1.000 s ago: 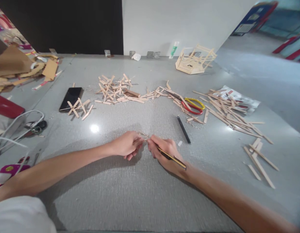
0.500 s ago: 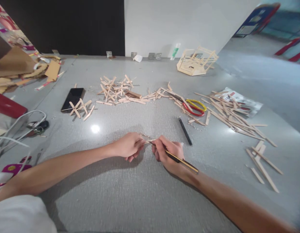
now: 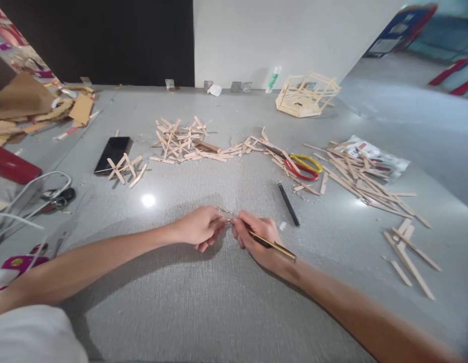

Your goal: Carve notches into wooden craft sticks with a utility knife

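My left hand (image 3: 203, 227) is closed in a pinch on a short piece of wooden stick (image 3: 229, 220), most of it hidden by the fingers. From the right, my right hand (image 3: 256, 236) grips a slim black and gold craft knife (image 3: 274, 245), whose rear end slants back over the wrist. Its tip is covered by my fingers, close to the stick. Small wood shavings (image 3: 224, 209) lie just beyond my fingertips. A black pen-like tool (image 3: 289, 204) rests on the table to the right of my right hand.
Wooden sticks (image 3: 184, 141) lie heaped across the table, with more sticks (image 3: 362, 176) at right. Red and yellow scissors (image 3: 304, 167) lie among them. A phone (image 3: 112, 156) is at left, beside cables (image 3: 60, 176). A stick frame (image 3: 305, 98) and glue tube (image 3: 273, 79) stand behind.
My right hand has slid left with the craft knife, closer to my left hand. A small white scrap beside it is now uncovered. My left hand stays in place.
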The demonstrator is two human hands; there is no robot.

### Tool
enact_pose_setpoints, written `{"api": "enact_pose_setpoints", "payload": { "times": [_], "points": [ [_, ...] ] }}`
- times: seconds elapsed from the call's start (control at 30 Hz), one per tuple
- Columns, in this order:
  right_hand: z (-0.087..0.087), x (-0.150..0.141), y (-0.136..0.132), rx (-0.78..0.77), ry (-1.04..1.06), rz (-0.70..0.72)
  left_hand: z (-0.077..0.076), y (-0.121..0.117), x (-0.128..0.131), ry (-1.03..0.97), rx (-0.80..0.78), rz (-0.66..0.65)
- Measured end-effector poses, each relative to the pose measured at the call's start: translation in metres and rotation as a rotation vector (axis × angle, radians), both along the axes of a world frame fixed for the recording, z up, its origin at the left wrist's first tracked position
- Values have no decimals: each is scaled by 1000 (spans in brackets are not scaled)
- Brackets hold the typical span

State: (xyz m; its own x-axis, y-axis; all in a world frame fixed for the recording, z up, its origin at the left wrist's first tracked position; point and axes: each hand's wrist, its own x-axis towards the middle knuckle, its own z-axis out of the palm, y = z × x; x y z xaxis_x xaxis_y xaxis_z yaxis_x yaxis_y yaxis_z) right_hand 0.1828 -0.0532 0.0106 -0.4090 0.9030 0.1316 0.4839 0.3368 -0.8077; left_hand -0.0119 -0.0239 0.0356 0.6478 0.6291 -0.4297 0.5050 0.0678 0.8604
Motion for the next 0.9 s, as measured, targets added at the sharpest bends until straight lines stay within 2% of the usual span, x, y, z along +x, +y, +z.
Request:
{"api": "enact_pose_setpoints", "payload": {
  "times": [0.17, 0.33, 0.47, 0.57, 0.63, 0.73, 0.9],
  "points": [
    [0, 0, -3, 62, -14, -34, 0, 0, -1, -49, 1, -8],
    [2, 8, -8, 210, 142, -238, -2, -1, 0, -87, -5, 87],
    [11, 18, -7, 348, 238, -357, 15, -5, 3, -247, 26, 134],
    [21, 20, -10, 416, 228, -360, 34, -10, 5, -336, -13, 139],
    [25, 19, -14, 432, 300, -338, 42, -15, 6, -349, 14, 136],
    [26, 17, -22, 423, 426, -309, 47, -21, 7, -355, 150, 131],
    [26, 16, -28, 451, 487, -229, 49, -25, 5, -308, 567, 94]
  ]
}}
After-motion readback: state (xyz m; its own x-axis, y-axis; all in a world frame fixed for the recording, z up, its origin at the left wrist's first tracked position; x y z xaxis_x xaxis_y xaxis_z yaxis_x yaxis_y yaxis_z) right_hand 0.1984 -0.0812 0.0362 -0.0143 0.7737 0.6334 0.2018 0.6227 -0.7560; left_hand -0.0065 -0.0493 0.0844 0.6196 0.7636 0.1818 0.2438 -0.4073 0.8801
